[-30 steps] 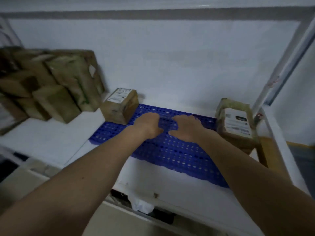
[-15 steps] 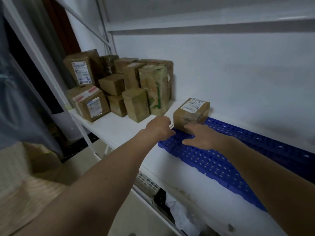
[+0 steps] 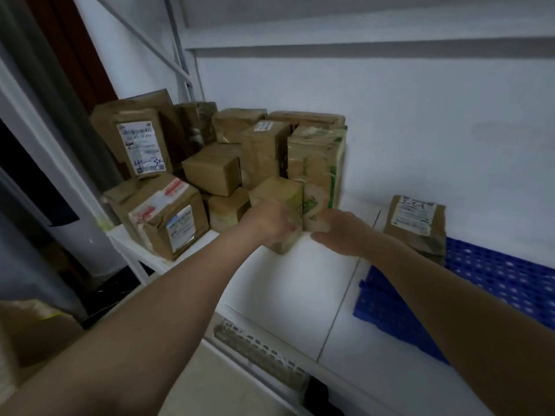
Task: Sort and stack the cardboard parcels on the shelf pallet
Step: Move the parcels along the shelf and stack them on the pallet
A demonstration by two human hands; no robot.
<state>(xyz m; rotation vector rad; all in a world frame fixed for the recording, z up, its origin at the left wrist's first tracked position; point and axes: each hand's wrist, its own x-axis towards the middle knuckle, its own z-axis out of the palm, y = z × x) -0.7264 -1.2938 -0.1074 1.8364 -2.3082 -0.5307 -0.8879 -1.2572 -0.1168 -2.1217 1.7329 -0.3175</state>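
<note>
A pile of several brown cardboard parcels (image 3: pixel 210 169) stands on the white shelf (image 3: pixel 288 280) at the left. At the pile's front sits a small plain parcel (image 3: pixel 279 192). My left hand (image 3: pixel 268 225) grips its left front face. My right hand (image 3: pixel 338 232) has its fingers curled against the parcel's right side, at the foot of a tall green-printed parcel (image 3: pixel 318 163). The blue plastic pallet (image 3: pixel 495 280) lies on the shelf at the right. One labelled parcel (image 3: pixel 416 225) stands on the pallet's near-left corner.
White shelf uprights and a diagonal brace (image 3: pixel 180 55) rise behind the pile, and the white back wall (image 3: pixel 420 130) closes the shelf. A perforated basket (image 3: pixel 261 352) sits on the level below. Bare shelf surface separates pile and pallet.
My view has swung left from the pallet to the pile. Both hands left the pallet and the labelled parcel, moved left across the shelf, and now hold the small parcel.
</note>
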